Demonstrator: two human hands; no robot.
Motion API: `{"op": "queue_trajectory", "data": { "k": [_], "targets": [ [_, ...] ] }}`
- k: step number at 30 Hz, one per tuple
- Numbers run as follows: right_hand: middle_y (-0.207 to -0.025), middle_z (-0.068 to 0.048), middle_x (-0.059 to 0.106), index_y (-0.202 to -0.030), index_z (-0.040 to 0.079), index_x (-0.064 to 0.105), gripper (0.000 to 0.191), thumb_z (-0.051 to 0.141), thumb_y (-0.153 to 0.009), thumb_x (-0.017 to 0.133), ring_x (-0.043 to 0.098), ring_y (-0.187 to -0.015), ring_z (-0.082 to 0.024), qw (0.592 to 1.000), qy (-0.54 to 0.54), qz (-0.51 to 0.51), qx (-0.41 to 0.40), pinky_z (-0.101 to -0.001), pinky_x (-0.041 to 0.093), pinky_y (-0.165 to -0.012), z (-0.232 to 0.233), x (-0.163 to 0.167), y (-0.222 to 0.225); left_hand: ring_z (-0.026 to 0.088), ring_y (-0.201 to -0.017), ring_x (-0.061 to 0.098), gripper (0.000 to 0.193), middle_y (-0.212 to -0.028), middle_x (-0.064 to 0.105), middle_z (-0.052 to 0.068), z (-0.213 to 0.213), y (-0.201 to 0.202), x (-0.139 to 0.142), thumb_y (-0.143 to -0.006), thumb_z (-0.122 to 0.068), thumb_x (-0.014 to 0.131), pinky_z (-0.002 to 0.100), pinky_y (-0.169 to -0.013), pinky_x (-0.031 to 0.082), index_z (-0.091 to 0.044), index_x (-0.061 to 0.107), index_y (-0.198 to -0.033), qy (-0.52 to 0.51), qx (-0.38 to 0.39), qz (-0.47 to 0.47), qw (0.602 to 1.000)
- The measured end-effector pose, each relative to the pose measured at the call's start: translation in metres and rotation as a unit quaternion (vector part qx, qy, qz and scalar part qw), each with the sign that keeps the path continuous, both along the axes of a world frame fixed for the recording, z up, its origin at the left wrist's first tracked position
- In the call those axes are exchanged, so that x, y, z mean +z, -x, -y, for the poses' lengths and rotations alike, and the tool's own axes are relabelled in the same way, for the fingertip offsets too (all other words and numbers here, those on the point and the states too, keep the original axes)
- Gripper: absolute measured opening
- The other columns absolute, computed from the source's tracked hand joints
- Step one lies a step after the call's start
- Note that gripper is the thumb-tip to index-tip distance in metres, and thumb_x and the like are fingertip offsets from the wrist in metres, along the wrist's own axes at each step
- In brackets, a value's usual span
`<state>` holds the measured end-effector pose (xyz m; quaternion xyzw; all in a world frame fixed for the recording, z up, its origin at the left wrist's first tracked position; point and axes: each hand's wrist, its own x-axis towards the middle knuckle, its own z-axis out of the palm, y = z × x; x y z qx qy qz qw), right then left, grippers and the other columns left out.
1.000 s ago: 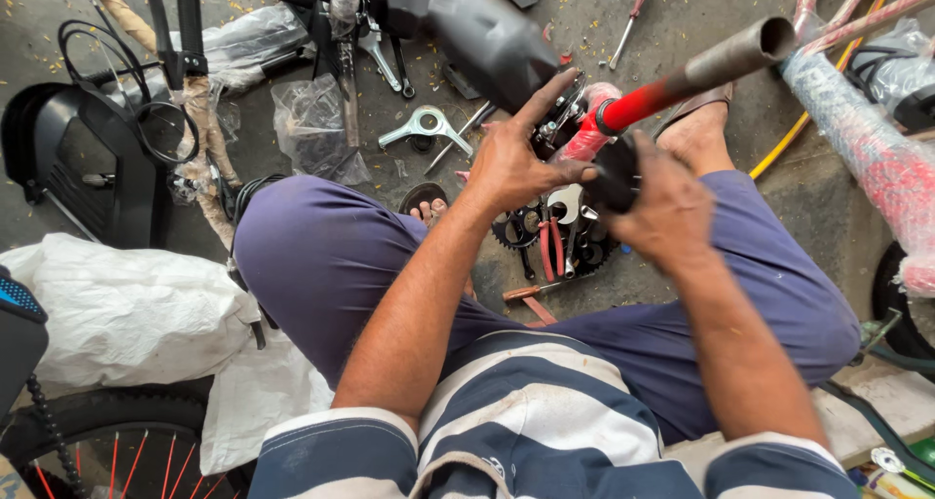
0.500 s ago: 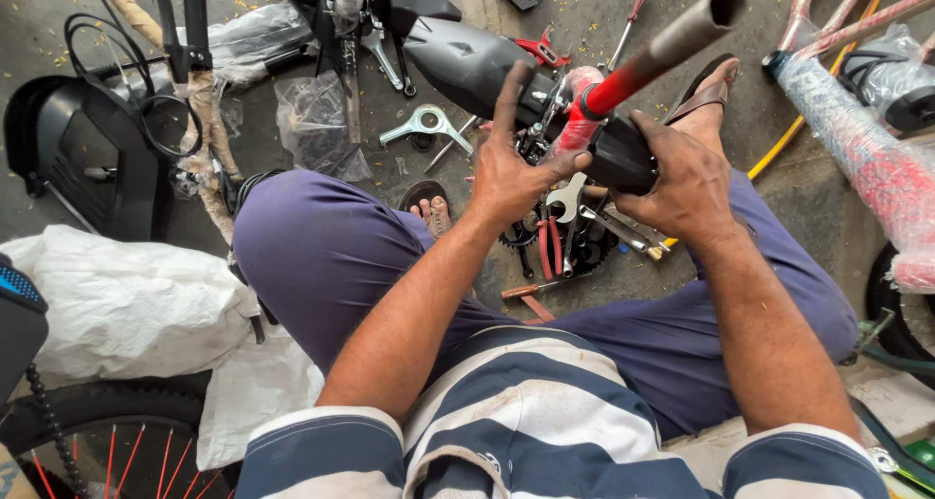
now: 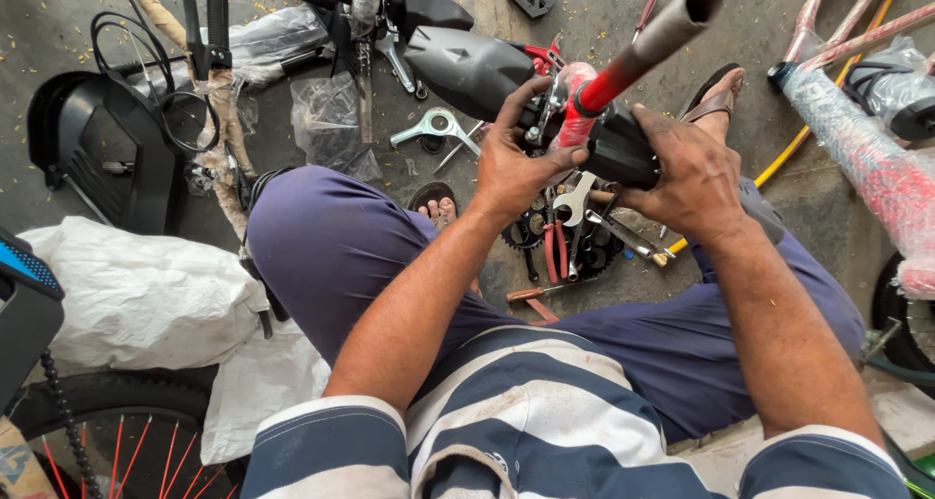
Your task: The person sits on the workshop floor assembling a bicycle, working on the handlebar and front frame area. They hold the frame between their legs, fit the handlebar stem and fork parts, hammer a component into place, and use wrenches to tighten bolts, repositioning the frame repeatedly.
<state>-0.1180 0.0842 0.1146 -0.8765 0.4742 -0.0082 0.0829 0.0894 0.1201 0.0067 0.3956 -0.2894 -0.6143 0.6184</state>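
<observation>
The left hand (image 3: 521, 163) is closed around the wrapped red-and-black middle of a bicycle part, and the right hand (image 3: 687, 168) grips its smooth black cylindrical end (image 3: 616, 151); the part is held up over the knees. From between the hands a red tube ending in a bare grey metal pipe (image 3: 662, 36) slants up to the right. Below on the rough concrete floor (image 3: 584, 2) lie a toothed black chainring (image 3: 526, 231), red-handled pliers (image 3: 555, 251), steel spanners (image 3: 575, 199) and a crinkled clear plastic bag (image 3: 326, 119), partly hidden by the wrists.
</observation>
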Motion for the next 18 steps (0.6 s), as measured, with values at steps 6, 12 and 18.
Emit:
{"op": "queue_trajectory", "data": {
  "k": [6,12,18],
  "targets": [
    [-0.122,-0.019,0.070,-0.145,0.004,0.057,0.090,0.036,-0.069,0.092,0.068,-0.112,-0.035,1.000,-0.027,0.002,-0.012,-0.0461,0.053,-0.095,-0.002,0.002,-0.008,0.018,-0.109,0.065,0.106,-0.120,0.067,0.009,-0.001,-0.002,0.010,-0.063,-0.024,0.104,0.034,-0.093,0.054,-0.019,0.041,-0.148,-0.062,-0.003,0.254,0.965],
    [-0.124,-0.016,0.070,-0.111,0.003,0.066,0.041,0.041,-0.095,0.068,0.068,-0.108,-0.030,0.957,-0.093,0.262,-0.082,-0.0372,0.054,-0.086,0.005,0.015,0.001,0.015,-0.104,0.067,0.082,-0.114,0.070,0.005,0.008,-0.008,0.002,-0.067,-0.014,0.098,0.032,-0.092,0.060,-0.015,0.054,-0.137,-0.046,0.028,0.046,0.997],
    [-0.092,-0.008,0.068,-0.090,0.004,0.061,0.036,0.028,-0.117,0.062,0.068,-0.083,-0.021,0.884,-0.126,0.421,-0.161,-0.0306,0.053,-0.073,0.014,-0.010,0.010,0.014,-0.105,0.068,0.085,-0.115,0.071,0.003,0.006,-0.011,-0.006,-0.065,-0.014,0.099,0.030,-0.095,0.059,-0.010,0.054,-0.137,-0.025,-0.009,0.053,0.998]
  ]
}}
